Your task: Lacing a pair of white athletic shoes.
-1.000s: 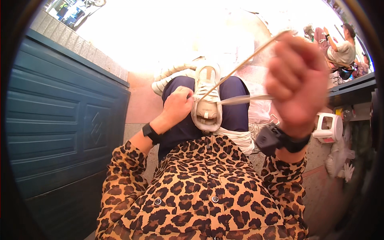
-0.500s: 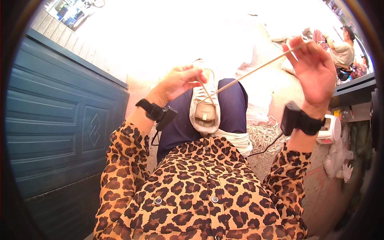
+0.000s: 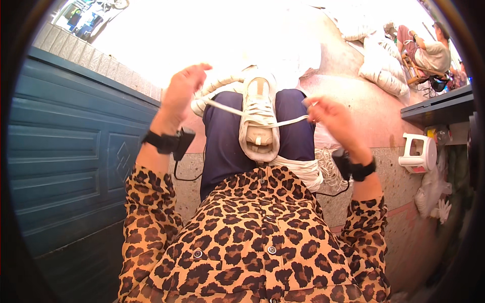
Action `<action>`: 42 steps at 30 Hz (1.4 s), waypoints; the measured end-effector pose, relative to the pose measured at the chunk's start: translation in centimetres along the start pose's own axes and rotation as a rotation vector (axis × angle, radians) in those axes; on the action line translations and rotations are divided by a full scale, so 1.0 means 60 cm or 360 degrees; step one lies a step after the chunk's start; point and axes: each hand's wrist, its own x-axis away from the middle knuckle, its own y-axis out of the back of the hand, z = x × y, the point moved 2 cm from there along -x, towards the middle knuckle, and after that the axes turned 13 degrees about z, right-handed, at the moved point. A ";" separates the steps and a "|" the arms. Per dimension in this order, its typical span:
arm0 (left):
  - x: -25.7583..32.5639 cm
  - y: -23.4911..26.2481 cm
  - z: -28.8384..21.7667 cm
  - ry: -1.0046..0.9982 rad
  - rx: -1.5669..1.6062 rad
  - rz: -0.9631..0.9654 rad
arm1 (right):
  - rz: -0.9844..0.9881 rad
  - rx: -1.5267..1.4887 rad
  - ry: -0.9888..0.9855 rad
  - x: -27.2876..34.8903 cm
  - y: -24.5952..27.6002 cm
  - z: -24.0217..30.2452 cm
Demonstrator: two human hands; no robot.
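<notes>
1. A blue panelled door point(image 3: 76, 151) fills the left side of the frame and stands close beside the left forearm, so little room is left on that side.
2. The pale floor point(image 3: 374, 116) opens out across the centre and upper right of the frame; the room there ends at a heap of white sacks point(image 3: 379, 65) and a seated person point(image 3: 429, 50) in the upper right corner.
3. A small white plastic stool point(image 3: 417, 154) stands at the right edge, well apart from the right wrist.
4. A white sneaker point(image 3: 258, 121) rests on the dark blue lap point(image 3: 222, 141) in the centre of the frame, toe pointing away from the camera.
5. The left hand point(image 3: 183, 93) is raised left of the shoe, wrist bent, fingers loosely curled; one end of the white lace point(image 3: 222, 107) runs toward it, but the grip itself cannot be seen.
6. The right hand point(image 3: 331, 118) sits lower at right of centre, fingers pinched on the other lace end, which stretches taut from the eyelets.
</notes>
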 end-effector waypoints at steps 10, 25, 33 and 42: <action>0.084 -0.104 0.089 0.0180 -0.0860 0.0524 | 0.0046 0.0594 0.0037 -0.026 -0.100 -0.093; 0.097 -0.103 0.107 -0.0238 -0.1397 0.0210 | 0.0112 0.1819 0.0256 -0.045 -0.138 -0.065; 0.070 -0.104 0.084 -0.0127 -0.1675 0.0535 | -0.0203 0.1546 0.0129 -0.046 -0.136 -0.076; 0.047 -0.113 0.111 0.0077 -0.1424 0.0601 | -0.0214 0.1530 0.0162 -0.043 -0.135 -0.077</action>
